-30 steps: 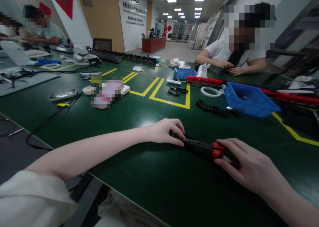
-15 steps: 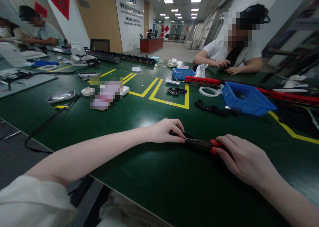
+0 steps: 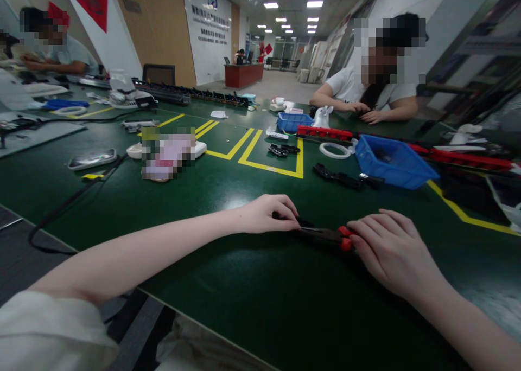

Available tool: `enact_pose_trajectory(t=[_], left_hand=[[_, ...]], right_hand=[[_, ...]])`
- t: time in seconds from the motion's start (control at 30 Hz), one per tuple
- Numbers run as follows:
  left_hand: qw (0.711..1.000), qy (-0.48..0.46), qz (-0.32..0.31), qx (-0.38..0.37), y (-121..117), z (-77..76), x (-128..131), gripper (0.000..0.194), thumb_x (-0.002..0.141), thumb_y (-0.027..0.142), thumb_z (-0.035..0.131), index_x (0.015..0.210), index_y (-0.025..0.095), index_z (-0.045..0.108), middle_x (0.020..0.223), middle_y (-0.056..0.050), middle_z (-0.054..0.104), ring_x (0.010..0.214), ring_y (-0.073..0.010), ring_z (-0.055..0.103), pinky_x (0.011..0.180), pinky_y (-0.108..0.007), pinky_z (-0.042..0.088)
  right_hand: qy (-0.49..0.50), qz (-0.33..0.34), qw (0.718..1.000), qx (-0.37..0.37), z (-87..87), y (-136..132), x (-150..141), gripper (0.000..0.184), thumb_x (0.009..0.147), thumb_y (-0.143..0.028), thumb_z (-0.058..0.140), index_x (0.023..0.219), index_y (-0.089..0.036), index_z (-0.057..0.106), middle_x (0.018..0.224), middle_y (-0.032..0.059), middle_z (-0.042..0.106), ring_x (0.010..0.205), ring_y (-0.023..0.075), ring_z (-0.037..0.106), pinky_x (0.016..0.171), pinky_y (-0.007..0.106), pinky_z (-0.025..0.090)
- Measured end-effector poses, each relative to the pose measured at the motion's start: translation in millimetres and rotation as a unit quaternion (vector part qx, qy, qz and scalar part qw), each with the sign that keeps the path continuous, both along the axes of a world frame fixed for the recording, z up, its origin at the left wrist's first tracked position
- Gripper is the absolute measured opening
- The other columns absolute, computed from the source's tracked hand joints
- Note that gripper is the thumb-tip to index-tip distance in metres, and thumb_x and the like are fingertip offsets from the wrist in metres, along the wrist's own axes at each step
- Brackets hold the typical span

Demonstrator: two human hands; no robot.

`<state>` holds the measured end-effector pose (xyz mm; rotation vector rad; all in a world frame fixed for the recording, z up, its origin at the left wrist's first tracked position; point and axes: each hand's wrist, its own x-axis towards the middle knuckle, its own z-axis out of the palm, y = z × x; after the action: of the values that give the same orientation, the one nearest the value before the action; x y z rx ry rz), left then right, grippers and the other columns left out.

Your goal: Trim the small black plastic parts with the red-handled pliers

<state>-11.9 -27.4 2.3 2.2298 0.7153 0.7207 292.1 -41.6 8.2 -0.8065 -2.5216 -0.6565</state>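
Note:
My right hand (image 3: 391,251) is closed round the red handles of a pair of long-nose pliers (image 3: 329,234), whose dark jaws point left. Between the fingertips of my left hand (image 3: 273,213) is a small black part (image 3: 280,216), mostly covered by the fingers. The tips of the plier jaws meet this part right at my left thumb and forefinger; whether they grip it I cannot tell. Both hands are low over the green table (image 3: 244,284).
Beyond my hands lie black clip-like parts (image 3: 337,176), a blue bin (image 3: 394,162), a white tape ring (image 3: 334,150) and more black pieces (image 3: 284,150) inside yellow tape lines. A phone (image 3: 93,159) and cable lie left. A person (image 3: 370,97) sits across the table.
The whole view has shifted slightly, so things sit a little further left. My right hand's fingers have lifted and spread a bit on the pliers; my left hand keeps its pinch.

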Motion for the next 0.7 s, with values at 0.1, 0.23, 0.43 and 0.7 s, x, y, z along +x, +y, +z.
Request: enact_pose_trajectory(t=[0.1, 0.23, 0.43, 0.7], left_hand=[[1.0, -0.025, 0.005, 0.01, -1.6, 1.7, -0.4, 0.012, 0.09, 0.023, 0.068, 0.095, 0.014, 0.074, 0.109, -0.008, 0.065, 0.097, -0.0153, 0.064, 0.087, -0.029, 0.053], [0.996, -0.002, -0.004, 0.084, -3.6, 4.8, -0.7, 0.007, 0.091, 0.017, 0.066, 0.092, 0.014, 0.072, 0.105, -0.007, 0.066, 0.099, -0.0164, 0.064, 0.09, -0.031, 0.052], [0.986, 0.057, -0.018, 0.156, -3.8, 4.6, -2.7, 0.012, 0.095, 0.015, 0.06, 0.098, 0.013, 0.071, 0.106, -0.007, 0.065, 0.095, -0.0162, 0.064, 0.085, -0.028, 0.053], [0.983, 0.078, -0.032, 0.163, -1.0, 5.1, -5.2, 0.012, 0.094, 0.016, 0.062, 0.098, 0.015, 0.072, 0.105, -0.007, 0.066, 0.097, -0.0169, 0.065, 0.087, -0.029, 0.053]], right_hand=[[-0.002, -0.007, 1.0, -0.001, -0.3, -0.4, 1.3, 0.024, 0.097, -0.026, 0.043, 0.095, -0.018, 0.065, 0.086, 0.0095, 0.069, 0.085, 0.028, 0.064, 0.096, 0.055, 0.04], [-0.011, -0.019, 1.0, -0.009, -0.2, -1.6, 2.4, 0.027, 0.098, -0.029, 0.042, 0.097, -0.018, 0.066, 0.089, 0.0094, 0.07, 0.089, 0.0286, 0.064, 0.098, 0.056, 0.038], [-0.019, -0.028, 0.999, -0.009, 1.7, -4.7, -1.5, 0.032, 0.1, -0.028, 0.038, 0.095, -0.015, 0.067, 0.087, 0.0099, 0.07, 0.09, 0.0281, 0.063, 0.101, 0.054, 0.035], [-0.017, -0.031, 0.999, 0.002, 2.8, -6.2, -3.5, 0.032, 0.101, -0.027, 0.037, 0.095, -0.016, 0.067, 0.087, 0.0098, 0.069, 0.093, 0.0276, 0.063, 0.105, 0.053, 0.031]])
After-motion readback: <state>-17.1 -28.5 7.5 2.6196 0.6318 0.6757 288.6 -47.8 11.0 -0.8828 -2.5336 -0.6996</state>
